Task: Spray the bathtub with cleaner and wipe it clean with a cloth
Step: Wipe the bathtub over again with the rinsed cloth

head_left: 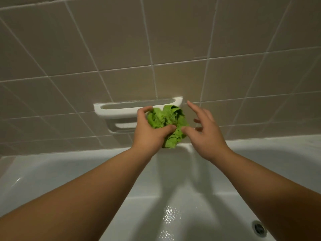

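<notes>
Head view looks down over a glossy white bathtub (52, 178) set against a wall of beige square tiles (121, 40) with pale grout lines. No brand, label or writing can be read on anything here.

A crumpled bright green terry cloth (166, 125) sits at the centre of the frame, bunched into folds with dark creases between them, its nap coarse and loopy. It hangs just above the far rim of the tub, in front of the tiled wall. The person's left hand (150, 131) grips it from the 9 o'clock side, fingers curled over the top of the bundle and the thumb pressed into its lower folds. The right hand (205, 131) is at the cloth's 3 o'clock, fingers spread and relaxed, the thumb tip touching or nearly touching the fabric; which of the two cannot be told.

A white moulded ceramic grab handle (121, 108) is fixed to the wall behind the hands, with a smaller white recess below it at 7 o'clock from the cloth.

Toward 6 o'clock the tub floor glistens with wet droplets (171, 216). A round metal drain (258, 226) lies at 5 o'clock, near the frame's lower right corner.
</notes>
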